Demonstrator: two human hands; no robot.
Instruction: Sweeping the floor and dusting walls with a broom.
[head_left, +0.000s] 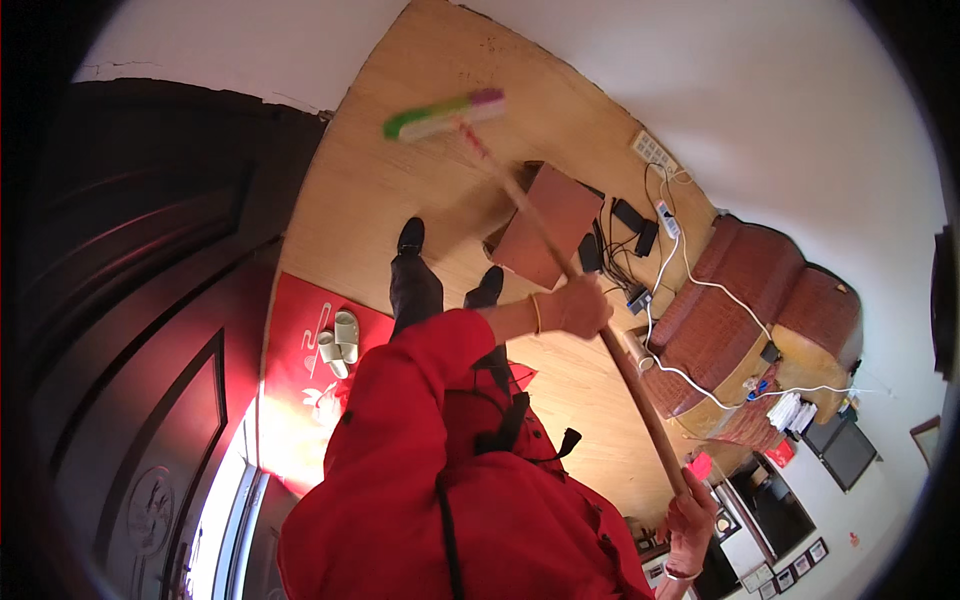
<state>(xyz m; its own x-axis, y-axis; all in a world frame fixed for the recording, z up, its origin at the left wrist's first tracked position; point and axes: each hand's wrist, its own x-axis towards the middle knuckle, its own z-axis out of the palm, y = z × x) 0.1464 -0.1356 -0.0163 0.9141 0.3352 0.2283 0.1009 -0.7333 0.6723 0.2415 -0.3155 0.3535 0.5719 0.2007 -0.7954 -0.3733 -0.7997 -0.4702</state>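
Note:
A long wooden-handled broom runs diagonally from the lower right to the upper middle. My left hand (576, 306), reaching across my body, is closed around the middle of the broom handle (634, 375). Lower right, my right hand (688, 511) grips the handle near its end. The green and purple broom head (444, 115), with pale bristles, is blurred over the wood-look floor (360, 180) beyond my feet; whether it touches the floor I cannot tell. Under the handle stands a reddish-brown box-like piece (536, 225).
Black cables and adapters (630, 221) and a white power strip (667, 217) lie right of the box. Beyond them is a worn brown leather sofa (720, 300). Pale slippers (339, 345) rest on a red mat (292, 300) by a dark door (150, 300) at left.

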